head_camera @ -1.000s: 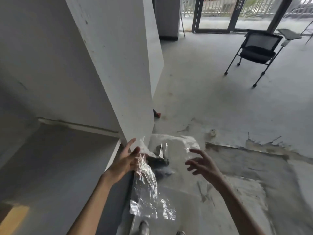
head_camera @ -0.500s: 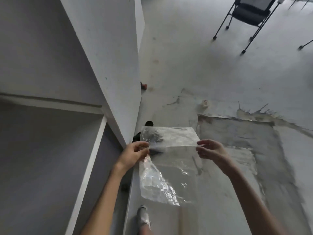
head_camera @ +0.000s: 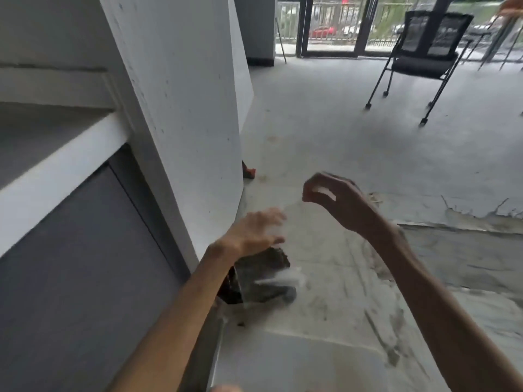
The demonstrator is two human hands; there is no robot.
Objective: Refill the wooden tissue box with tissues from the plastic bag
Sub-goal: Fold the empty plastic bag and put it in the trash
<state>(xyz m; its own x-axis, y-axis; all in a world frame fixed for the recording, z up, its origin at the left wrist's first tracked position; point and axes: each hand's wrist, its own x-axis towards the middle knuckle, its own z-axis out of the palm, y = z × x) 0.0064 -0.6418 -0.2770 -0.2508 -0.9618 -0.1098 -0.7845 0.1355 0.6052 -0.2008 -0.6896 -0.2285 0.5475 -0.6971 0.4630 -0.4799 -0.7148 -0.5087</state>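
A clear plastic bag (head_camera: 283, 278) hangs between my two hands above the concrete floor, motion-blurred and nearly see-through, with a white glare streak across it. My right hand (head_camera: 331, 196) is raised and pinches the bag's upper right corner. My left hand (head_camera: 254, 230) is lower and to the left, by the white column, with its fingertips on the bag's upper left edge. A dark shape shows through the bag below my left hand. I cannot make out any tissues in the bag. The wooden tissue box is not in view.
A white column (head_camera: 184, 108) stands close on the left, with a grey ledge and panel (head_camera: 70, 250) beside it. A black wheeled chair (head_camera: 424, 43) stands at the far right near glass doors. A small red object (head_camera: 249, 172) lies at the column's foot.
The view has tilted up from the floor toward the room. My right hand has risen above my left, so the bag's top edge now slants and the bag is blurred by movement.
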